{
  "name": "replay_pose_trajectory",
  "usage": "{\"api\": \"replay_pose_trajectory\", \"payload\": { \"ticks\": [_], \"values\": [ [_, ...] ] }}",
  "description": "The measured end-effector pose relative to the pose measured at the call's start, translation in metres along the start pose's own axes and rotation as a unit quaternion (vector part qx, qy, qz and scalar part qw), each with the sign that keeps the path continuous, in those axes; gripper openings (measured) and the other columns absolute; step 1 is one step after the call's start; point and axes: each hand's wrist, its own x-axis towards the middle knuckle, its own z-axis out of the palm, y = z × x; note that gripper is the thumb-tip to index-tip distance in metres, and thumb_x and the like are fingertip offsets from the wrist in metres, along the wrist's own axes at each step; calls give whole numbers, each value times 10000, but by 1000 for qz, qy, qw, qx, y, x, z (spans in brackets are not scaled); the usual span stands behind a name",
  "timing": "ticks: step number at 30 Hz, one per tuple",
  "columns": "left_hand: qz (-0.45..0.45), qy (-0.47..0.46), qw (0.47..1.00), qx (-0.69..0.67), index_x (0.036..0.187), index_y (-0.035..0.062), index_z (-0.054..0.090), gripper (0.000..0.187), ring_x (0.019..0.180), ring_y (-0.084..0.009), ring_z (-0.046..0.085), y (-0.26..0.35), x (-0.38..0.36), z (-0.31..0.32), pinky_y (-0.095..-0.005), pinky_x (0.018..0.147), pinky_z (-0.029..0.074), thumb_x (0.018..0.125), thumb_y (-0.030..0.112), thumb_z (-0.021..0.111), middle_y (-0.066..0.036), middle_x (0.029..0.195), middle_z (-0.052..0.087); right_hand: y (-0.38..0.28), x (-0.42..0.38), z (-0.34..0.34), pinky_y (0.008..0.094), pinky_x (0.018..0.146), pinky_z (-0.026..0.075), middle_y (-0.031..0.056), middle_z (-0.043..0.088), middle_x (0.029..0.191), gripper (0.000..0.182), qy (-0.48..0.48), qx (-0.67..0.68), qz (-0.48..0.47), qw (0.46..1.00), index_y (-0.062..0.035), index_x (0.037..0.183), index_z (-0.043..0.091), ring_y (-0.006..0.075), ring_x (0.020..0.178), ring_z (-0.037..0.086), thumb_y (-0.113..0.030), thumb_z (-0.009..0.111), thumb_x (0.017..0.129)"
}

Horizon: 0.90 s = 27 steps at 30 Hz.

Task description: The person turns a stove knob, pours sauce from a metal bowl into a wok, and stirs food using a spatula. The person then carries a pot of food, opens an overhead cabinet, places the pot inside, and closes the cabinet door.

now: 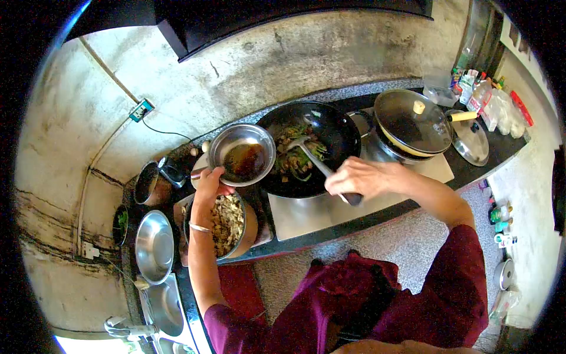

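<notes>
We see the left hand [209, 184] gripping the rim of a small steel bowl [242, 154] and holding it in the air, just at the left edge of the black wok [309, 147]. The bowl is a little tilted and has a dark brown liquid inside. The right hand [361, 177] is closed around the dark handle of a metal spatula [312, 158], and the blade of the spatula lies in the wok, among green and brown pieces of food [295, 156].

Under the left hand, on the near side of the counter [377, 209], stands a bigger bowl [227, 227] filled with chopped pale food. More to the left there is an empty steel bowl [154, 246], and beyond it a dark pot [148, 184]. To the right of the wok a pan with a glass lid [413, 124] sits on the stove, and one more lid [471, 141] lies beside it. At the far right end of the counter stand some bottles and jars [489, 100]. The person wears a dark red shirt.
</notes>
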Motion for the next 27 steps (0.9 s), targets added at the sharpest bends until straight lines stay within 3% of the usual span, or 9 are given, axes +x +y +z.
{"api": "replay_pose_trajectory", "payload": {
  "ticks": [3, 5, 9, 11, 14, 18, 21, 23, 27],
  "values": [
    [9, -9, 1000, 9, 823, -45, 514, 256, 421, -175, 559, 5, 7, 3, -238, 378, 468, 835, 207, 471, -140, 593, 588, -23, -4, -39, 321, 538, 487, 112, 600, 844, 177, -10, 77, 20, 997, 8, 825, 556, 233, 623, 598, -4, 617, 660],
    [6, -46, 998, 29, 796, -57, 534, 272, 418, -169, 561, -2, 25, 1, -236, 366, 466, 844, 200, 458, -139, 586, 591, -35, -8, -65, 330, 555, 466, 64, 563, 724, 158, 67, 117, 77, 988, -24, 752, 521, 233, 646, 583, -6, 621, 631],
    [13, -51, 998, 46, 821, -89, 538, 296, 419, -172, 568, 11, 28, 15, -239, 362, 469, 856, 191, 445, -141, 586, 595, -8, -20, -54, 275, 566, 490, 106, 625, 827, 80, 322, 69, 103, 939, -9, 821, 598, 182, 640, 602, -4, 598, 741],
    [24, -61, 996, 66, 819, -94, 539, 300, 419, -174, 568, 14, 33, 18, -242, 364, 471, 856, 187, 442, -145, 590, 597, -8, -28, -48, 259, 527, 497, 85, 632, 850, 88, 439, 313, 336, 772, -7, 842, 609, 152, 602, 590, -80, 580, 802],
    [27, -87, 993, 80, 821, -80, 539, 286, 414, -163, 561, 16, 39, 26, -239, 359, 465, 861, 185, 437, -142, 590, 598, 4, -40, -41, 242, 477, 504, 116, 632, 875, 222, 567, 371, 389, 624, 20, 915, 575, 132, 552, 582, -189, 558, 841],
    [4, -128, 990, 55, 831, -64, 537, 267, 414, -152, 555, 13, 52, 31, -227, 345, 449, 865, 180, 433, -141, 594, 599, 9, -64, -18, 232, 498, 495, 129, 620, 950, 203, 556, 442, 413, 569, -28, 947, 539, 114, 586, 577, -212, 539, 860],
    [-29, -94, 994, 46, 824, -51, 536, 260, 406, -146, 541, 9, 53, 45, -219, 329, 425, 870, 186, 440, -142, 599, 599, 7, -62, -8, 227, 506, 499, 118, 629, 928, 171, 554, 444, 437, 553, -47, 901, 556, 113, 570, 578, -212, 532, 863],
    [-97, -151, 984, -21, 818, -63, 519, 265, 394, -151, 527, -1, 61, 54, -223, 320, 412, 875, 187, 453, -155, 594, 592, 6, -61, -5, 235, 512, 509, 122, 631, 915, 193, 558, 451, 427, 550, -35, 886, 558, 122, 576, 588, -224, 557, 846],
    [-61, -117, 991, 3, 812, -82, 516, 276, 380, -150, 507, -11, 63, 50, -223, 314, 389, 880, 176, 444, -171, 583, 584, 1, -66, -10, 216, 501, 494, 116, 634, 921, 169, 558, 445, 439, 546, -53, 887, 560, 109, 572, 581, -218, 531, 864]
  ]
}}
